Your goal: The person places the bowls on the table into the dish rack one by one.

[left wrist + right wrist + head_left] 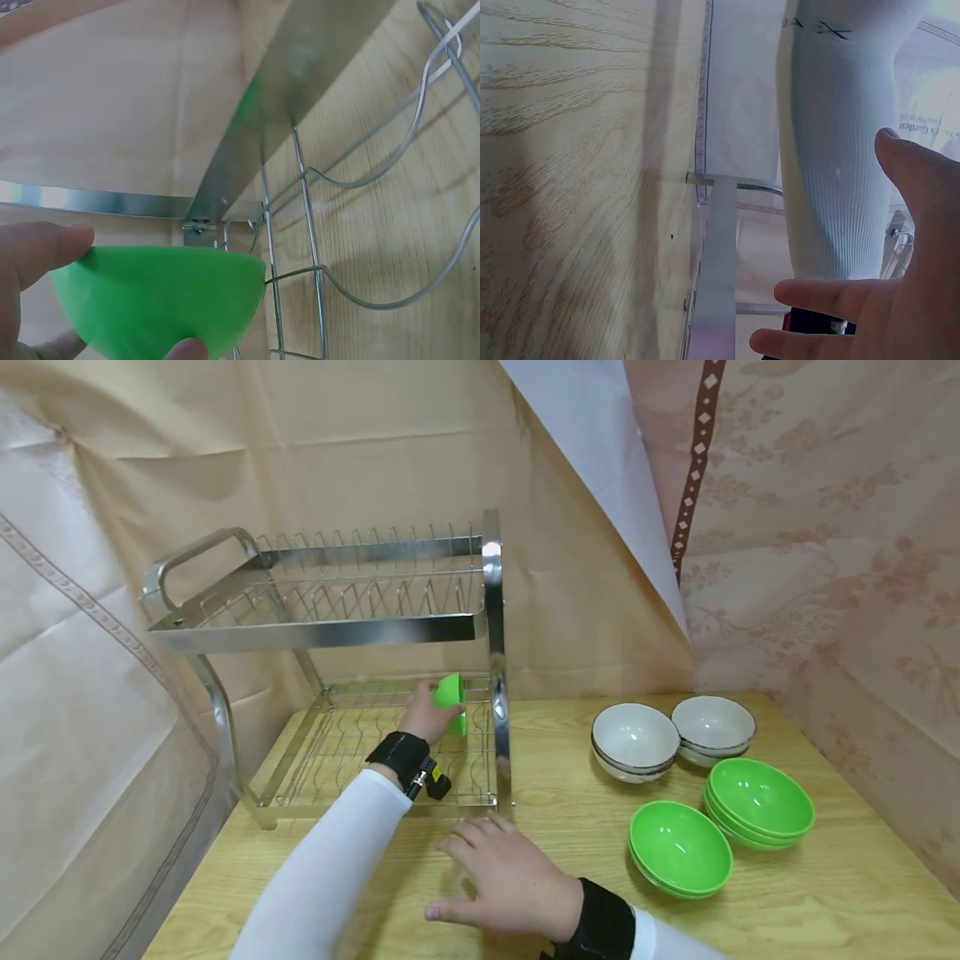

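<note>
My left hand [429, 717] pinches a green bowl [451, 697] by its rim, inside the lower tier of a two-tier metal dish rack [322, 631]. The bowl is tipped on its side near the rack's right back corner, close over the wire shelf [367, 752]. In the left wrist view the thumb and fingers grip the green bowl [161, 296] beside the wires. My right hand [517, 881] hovers in front of the rack with fingers spread and nothing in it. The right wrist view shows those fingers [832, 300] near the left sleeve.
To the right of the rack stand two stacks of white bowls, one nearer [636, 739] and one farther [714, 725]. In front of them are two stacks of green bowls, left [678, 847] and right [761, 802]. The rack's upright [498, 693] rises beside my left hand. Cloth hangs behind.
</note>
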